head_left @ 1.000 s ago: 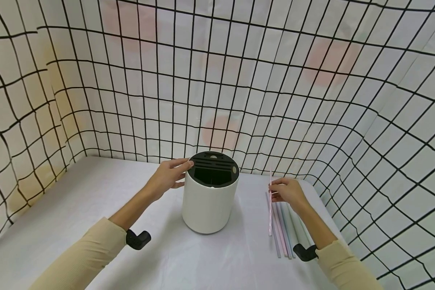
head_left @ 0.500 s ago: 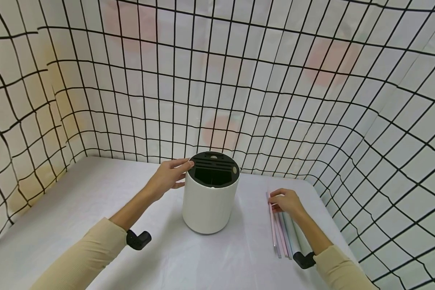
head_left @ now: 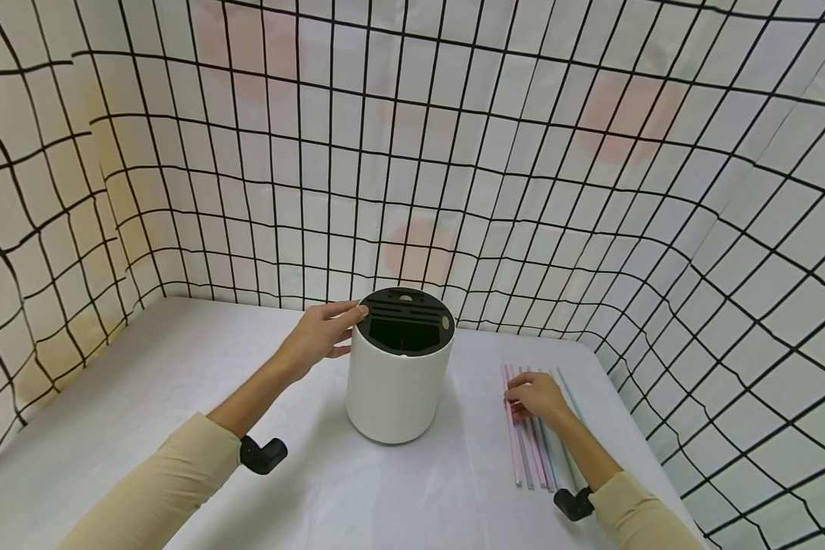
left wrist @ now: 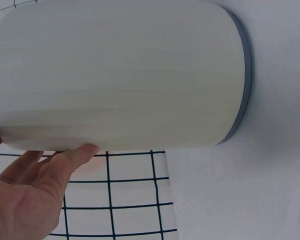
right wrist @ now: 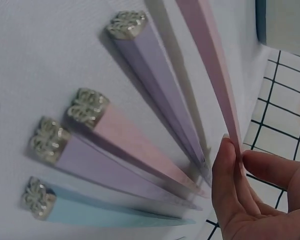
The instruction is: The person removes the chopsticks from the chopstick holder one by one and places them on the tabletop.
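Note:
A white round knife holder (head_left: 395, 397) with a black slotted top (head_left: 412, 305) stands upright mid-table. My left hand (head_left: 316, 336) holds its upper left side, thumb at the rim and fingers along the wall; in the left wrist view the fingers (left wrist: 72, 160) touch the white wall. My right hand (head_left: 539, 397) pinches a pink chopstick (right wrist: 210, 55) between thumb and fingers. This chopstick slants low over the cloth, left of the others. Beside it lie a purple chopstick (right wrist: 155, 70), a pink one (right wrist: 135, 145), another purple one (right wrist: 105, 170) and a light blue one (right wrist: 95, 207), with silver ornamental ends.
White cloth covers the table (head_left: 213, 351). Black wire mesh (head_left: 412, 160) rises at the back and both sides, with pale sheeting behind it. More chopsticks lie partly under my right forearm, including a bluish one (head_left: 569, 389) showing beyond the hand.
My right hand has come down and nearer, lowering the pink chopstick from a raised, steep position to beside the others, still pinched. The left hand and knife holder have stayed put.

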Motion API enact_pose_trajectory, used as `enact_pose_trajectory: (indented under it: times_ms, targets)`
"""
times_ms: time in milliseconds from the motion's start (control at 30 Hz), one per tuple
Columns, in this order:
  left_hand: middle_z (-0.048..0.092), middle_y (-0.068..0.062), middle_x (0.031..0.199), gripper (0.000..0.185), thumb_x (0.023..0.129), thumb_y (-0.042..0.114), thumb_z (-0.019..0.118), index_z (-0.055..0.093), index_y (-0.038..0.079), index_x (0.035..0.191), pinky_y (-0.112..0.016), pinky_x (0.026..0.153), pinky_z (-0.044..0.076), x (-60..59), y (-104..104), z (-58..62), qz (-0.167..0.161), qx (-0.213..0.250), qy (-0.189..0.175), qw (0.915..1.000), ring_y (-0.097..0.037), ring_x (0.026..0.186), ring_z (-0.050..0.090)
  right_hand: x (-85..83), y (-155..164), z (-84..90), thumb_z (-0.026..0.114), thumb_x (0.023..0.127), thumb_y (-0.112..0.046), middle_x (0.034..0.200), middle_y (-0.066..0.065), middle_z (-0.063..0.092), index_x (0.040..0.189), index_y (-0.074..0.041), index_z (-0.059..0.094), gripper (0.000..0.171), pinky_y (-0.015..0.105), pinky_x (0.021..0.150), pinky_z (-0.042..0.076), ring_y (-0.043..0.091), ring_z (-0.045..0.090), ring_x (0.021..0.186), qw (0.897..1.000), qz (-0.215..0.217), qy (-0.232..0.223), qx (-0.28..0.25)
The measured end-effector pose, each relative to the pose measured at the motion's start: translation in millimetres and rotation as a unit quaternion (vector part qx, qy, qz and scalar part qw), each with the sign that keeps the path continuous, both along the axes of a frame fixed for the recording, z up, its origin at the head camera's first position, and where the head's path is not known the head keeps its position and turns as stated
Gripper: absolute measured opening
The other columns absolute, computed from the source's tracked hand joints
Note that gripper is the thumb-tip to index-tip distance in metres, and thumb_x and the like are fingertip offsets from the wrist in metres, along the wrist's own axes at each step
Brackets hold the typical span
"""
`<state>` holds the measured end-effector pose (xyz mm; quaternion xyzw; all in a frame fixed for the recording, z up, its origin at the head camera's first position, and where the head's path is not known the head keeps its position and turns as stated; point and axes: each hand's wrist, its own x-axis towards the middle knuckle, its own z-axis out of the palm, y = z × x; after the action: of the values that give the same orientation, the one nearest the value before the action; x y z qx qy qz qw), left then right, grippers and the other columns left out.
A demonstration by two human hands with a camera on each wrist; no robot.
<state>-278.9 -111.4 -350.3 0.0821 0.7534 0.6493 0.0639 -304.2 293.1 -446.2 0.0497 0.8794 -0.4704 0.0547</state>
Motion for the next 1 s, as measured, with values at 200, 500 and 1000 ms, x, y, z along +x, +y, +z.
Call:
enact_pose_trajectory:
  times_ms: [200, 500, 1000]
  targets:
    - [0.055, -0.012, 0.150, 0.065, 0.099, 0.047, 0.062, 0.049, 0.008, 0.150, -0.045, 0.101, 0.055, -0.4, 0.5, 0.0, 0.001, 0.000, -0.002, 1.0000, -0.035, 0.136, 0.055, 0.2, -0.3, -2.6, 0.066, 0.092, -0.003, 0.082, 0.016, 0.071, 0.115, 0.014, 0.062, 0.029, 0.031, 0.054, 0.062, 0.016, 0.066, 0.059, 1.000, -0.006, -0.007, -0.005]
    - [0.054, -0.012, 0.150, 0.066, 0.100, 0.048, 0.062, 0.048, 0.009, 0.151, -0.045, 0.101, 0.056, -0.1, 0.4, 0.1, 0.003, -0.007, 0.000, 1.0000, -0.035, 0.136, 0.055, -0.6, -1.6, -7.9, 0.067, 0.089, -0.002, 0.069, 0.010, 0.067, 0.107, 0.013, 0.065, 0.024, 0.031, 0.051, 0.061, 0.015, 0.064, 0.053, 1.000, -0.014, -0.009, -0.001]
    - [0.054, -0.012, 0.150, 0.065, 0.100, 0.047, 0.062, 0.049, 0.008, 0.150, -0.045, 0.101, 0.056, -1.1, 0.6, 0.0, 0.001, 0.000, -0.002, 1.0000, -0.035, 0.136, 0.055, -4.2, -2.1, -13.1, 0.067, 0.088, -0.002, 0.064, 0.008, 0.064, 0.103, 0.012, 0.067, 0.020, 0.030, 0.048, 0.060, 0.014, 0.062, 0.048, 0.999, -0.028, -0.006, 0.018]
